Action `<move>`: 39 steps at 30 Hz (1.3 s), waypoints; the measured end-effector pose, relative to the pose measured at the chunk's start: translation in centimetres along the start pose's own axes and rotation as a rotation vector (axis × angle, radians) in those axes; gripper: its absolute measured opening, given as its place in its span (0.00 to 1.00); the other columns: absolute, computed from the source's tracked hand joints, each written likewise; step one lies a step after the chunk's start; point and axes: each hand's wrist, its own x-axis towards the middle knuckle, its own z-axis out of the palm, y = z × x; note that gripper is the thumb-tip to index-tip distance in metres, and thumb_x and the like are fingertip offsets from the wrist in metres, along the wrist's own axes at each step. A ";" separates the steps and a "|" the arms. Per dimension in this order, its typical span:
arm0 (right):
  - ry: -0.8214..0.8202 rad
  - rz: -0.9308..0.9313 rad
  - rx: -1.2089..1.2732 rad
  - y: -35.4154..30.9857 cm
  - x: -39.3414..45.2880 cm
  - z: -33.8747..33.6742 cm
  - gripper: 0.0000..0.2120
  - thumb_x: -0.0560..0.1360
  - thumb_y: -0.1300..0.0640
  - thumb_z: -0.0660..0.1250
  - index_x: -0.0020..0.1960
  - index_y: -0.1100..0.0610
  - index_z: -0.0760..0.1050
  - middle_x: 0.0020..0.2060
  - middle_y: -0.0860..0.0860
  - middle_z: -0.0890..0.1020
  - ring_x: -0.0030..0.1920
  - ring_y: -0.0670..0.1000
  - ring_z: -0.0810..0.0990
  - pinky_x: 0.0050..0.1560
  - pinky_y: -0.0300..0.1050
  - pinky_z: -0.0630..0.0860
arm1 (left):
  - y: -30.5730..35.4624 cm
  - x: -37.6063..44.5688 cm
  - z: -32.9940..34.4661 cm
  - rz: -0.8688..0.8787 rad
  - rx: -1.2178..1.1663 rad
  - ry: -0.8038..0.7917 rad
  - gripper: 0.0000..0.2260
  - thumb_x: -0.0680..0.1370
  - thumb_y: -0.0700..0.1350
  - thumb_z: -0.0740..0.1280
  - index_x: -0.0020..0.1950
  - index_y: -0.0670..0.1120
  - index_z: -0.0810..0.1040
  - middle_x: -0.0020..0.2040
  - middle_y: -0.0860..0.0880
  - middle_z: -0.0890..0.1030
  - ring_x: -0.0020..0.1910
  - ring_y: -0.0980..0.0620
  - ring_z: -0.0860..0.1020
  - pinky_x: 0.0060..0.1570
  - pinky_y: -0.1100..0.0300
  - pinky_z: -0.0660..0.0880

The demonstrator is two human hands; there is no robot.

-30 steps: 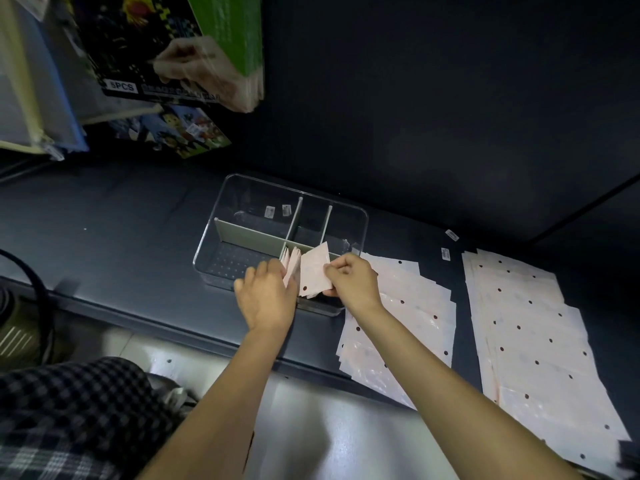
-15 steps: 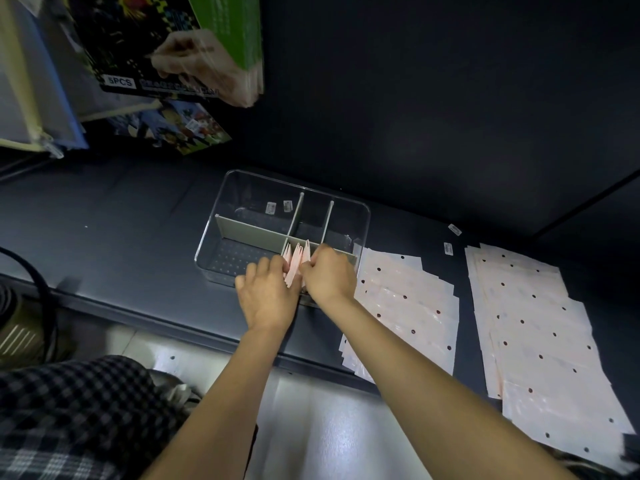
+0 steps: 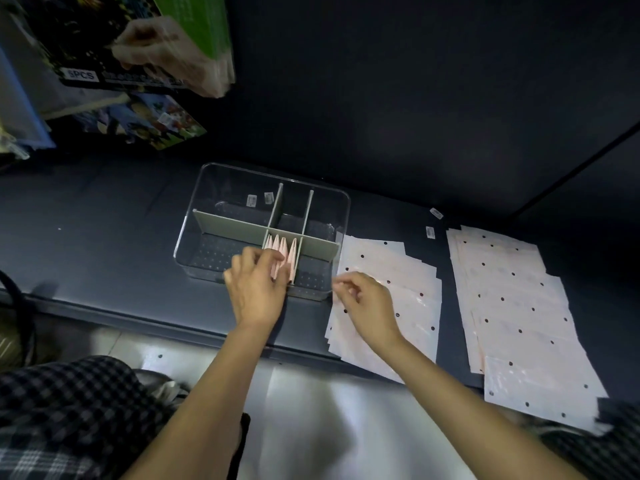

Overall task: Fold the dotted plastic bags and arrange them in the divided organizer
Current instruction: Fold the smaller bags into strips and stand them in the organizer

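— Dark shelf fills my feed. Any writing?

— Top left, hanging packages; I read "5PCS" on one label, the rest blurs. Small stickers sit in the clear divided organizer, unreadable.

— Where are the bags?

— Folded pink bags stand upright in the near middle compartment. I see the left hand resting against them, fingers fairly straight. The right hand hovers just right of the organizer above the nearer stack of flat dotted bags, fingers loosely curled, holding nothing. A second stack lies farther right.
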 end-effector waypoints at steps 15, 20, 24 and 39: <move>-0.263 -0.168 -0.357 14.4 -11.0 -7.9 0.09 0.75 0.56 0.69 0.53 0.57 0.79 0.67 0.41 0.66 0.70 0.43 0.65 0.67 0.32 0.60 | 3.6 -11.2 5.5 0.610 0.236 -0.782 0.26 0.78 0.54 0.63 0.75 0.54 0.59 0.78 0.54 0.52 0.76 0.53 0.49 0.73 0.60 0.42; -0.384 -0.020 -0.154 13.7 -9.7 -9.7 0.09 0.78 0.57 0.65 0.54 0.56 0.82 0.61 0.42 0.75 0.66 0.38 0.67 0.65 0.24 0.59 | 4.3 -10.6 5.0 0.572 0.135 -0.724 0.10 0.79 0.52 0.62 0.56 0.54 0.80 0.68 0.58 0.72 0.69 0.57 0.65 0.65 0.65 0.60; -0.441 0.097 -0.040 12.6 -8.6 -11.7 0.06 0.76 0.58 0.68 0.50 0.56 0.83 0.49 0.45 0.84 0.51 0.41 0.80 0.56 0.35 0.74 | 5.2 -10.1 3.8 0.484 0.061 -0.844 0.18 0.73 0.62 0.67 0.58 0.55 0.78 0.59 0.61 0.77 0.61 0.60 0.71 0.56 0.65 0.67; -0.423 0.292 0.268 10.6 0.2 -14.7 0.09 0.78 0.55 0.64 0.48 0.57 0.81 0.43 0.41 0.82 0.45 0.38 0.78 0.47 0.30 0.70 | 9.3 -7.1 4.1 0.028 -0.494 -0.400 0.15 0.75 0.46 0.71 0.59 0.55 0.74 0.58 0.60 0.75 0.57 0.59 0.73 0.53 0.64 0.69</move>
